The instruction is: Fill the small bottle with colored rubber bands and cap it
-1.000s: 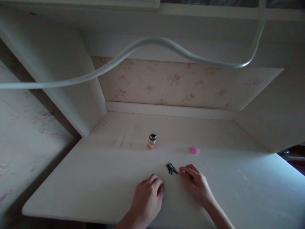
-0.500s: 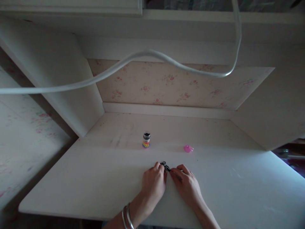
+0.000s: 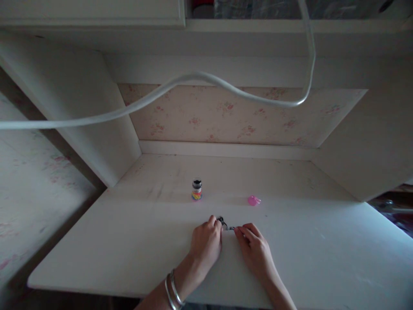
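A small black tangle of hair bands (image 3: 223, 223) lies on the white desk (image 3: 129, 241) near its front edge. My left hand (image 3: 205, 243) has its fingers curled and pinches the left end of the tangle. My right hand (image 3: 254, 249) pinches the right end, where a thin strand stretches between the two hands. Silver bangles (image 3: 172, 292) ring my left wrist. A little jar (image 3: 196, 190) with a dark top and coloured bands inside stands farther back. A pink lid-like piece (image 3: 254, 200) lies to its right.
A white cable (image 3: 206, 79) hangs in a loop across the view above the desk. Flowered wallpaper (image 3: 226, 116) backs the recess, and white side panels close it in at left and right. A shelf runs overhead.
My left hand slid forward to the black tangle and took hold of it. My right hand now pinches the other end, and the two hands have drawn slightly apart.
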Available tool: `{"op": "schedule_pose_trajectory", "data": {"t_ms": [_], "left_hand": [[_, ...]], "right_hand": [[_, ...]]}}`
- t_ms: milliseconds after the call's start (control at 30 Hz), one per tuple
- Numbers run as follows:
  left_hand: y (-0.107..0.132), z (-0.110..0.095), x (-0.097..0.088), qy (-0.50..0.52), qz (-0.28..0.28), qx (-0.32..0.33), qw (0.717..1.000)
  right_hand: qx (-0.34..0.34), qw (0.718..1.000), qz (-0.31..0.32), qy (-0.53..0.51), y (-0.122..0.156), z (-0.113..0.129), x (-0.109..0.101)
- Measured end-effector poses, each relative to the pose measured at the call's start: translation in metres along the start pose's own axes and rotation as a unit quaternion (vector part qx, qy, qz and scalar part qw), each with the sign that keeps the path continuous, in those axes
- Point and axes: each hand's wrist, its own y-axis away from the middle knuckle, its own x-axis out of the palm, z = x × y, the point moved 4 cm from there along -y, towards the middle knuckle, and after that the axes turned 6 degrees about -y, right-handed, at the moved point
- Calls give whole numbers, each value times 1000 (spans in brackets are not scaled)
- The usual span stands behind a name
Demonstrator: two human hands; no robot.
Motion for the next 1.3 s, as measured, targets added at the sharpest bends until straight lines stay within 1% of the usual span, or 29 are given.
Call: {"op": "schedule_pose_trajectory", "data": {"t_ms": [133, 200, 333, 467, 567, 633, 700, 767, 833, 933, 1067, 1200, 1300], "left_hand": [[-1, 1, 4, -9, 18, 7, 1000], [0, 3, 5, -5, 15, 5, 1000], [0, 9, 2, 12, -18, -3, 1000], [0, 18, -9, 30, -50, -9, 998], [-2, 29, -26, 66, -83, -14, 994], [-5, 40, -45, 88, -120, -18, 989], [-11, 53, -66, 100, -169, -18, 980], [-18, 66, -86, 88, -204, -22, 975], [-27, 78, -101, 51, -226, -32, 972], [-40, 90, -113, -29, -225, -57, 972], [-54, 98, -113, -97, -202, -67, 972], [-64, 100, -108, -111, -175, -50, 977], [-66, 100, -105, -94, -165, -26, 981]], "right_hand": [[-4, 1000, -1, 5, 0, 0, 0], [-3, 1000, 3, 11, 0, 1, 1], [-1, 1000, 16, 17, 1, 4, 1], [-5, 1000, 17, 17, 0, 3, 2], [-5, 999, 21, 30, 0, 2, 3], [-5, 999, 26, 44, 1, 1, 4], [-7, 998, 32, 55, 2, 1, 4], [-7, 998, 36, 59, 3, 1, 5], [-4, 998, 36, 59, 2, 0, 5], [2, 998, 36, 55, 2, -2, 5], [2, 998, 32, 51, 3, -3, 6], [-6, 999, 19, 32, 2, -2, 5], [-7, 1000, 10, 4, 1, -2, 3]]}}
